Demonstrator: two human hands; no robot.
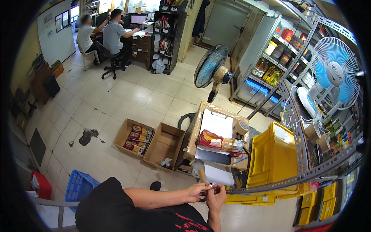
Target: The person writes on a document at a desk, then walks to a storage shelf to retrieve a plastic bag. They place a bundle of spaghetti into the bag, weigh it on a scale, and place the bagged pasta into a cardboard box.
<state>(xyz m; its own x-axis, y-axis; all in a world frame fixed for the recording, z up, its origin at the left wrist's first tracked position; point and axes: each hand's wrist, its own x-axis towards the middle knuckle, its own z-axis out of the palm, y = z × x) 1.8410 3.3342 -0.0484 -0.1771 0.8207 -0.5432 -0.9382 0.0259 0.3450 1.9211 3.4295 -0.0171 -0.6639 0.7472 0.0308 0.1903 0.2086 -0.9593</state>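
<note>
My left hand (196, 192) and my right hand (216, 196) meet just past the near side of a taped cardboard box. Their fingertips are pinched together around a small whitish piece (210, 186), too small to name. A tan strip-like thing with a pale rounded end (198, 165) lies just beyond my fingers; its kind is unclear. On the box top (196, 133) are a clipboard with white paper (216, 123), red-and-yellow packets (216, 140) and a tape roll (241, 127). White sheets (218, 174) lie lower down, close to my hands.
An open carton of packets (138, 138) and another holding a crumpled scrap (164, 147) stand on the floor. Yellow bins (266, 162) and a metal rack bar (286, 185) border my right. Fans (211, 66) stand beyond. Two people (113, 34) sit at far desks.
</note>
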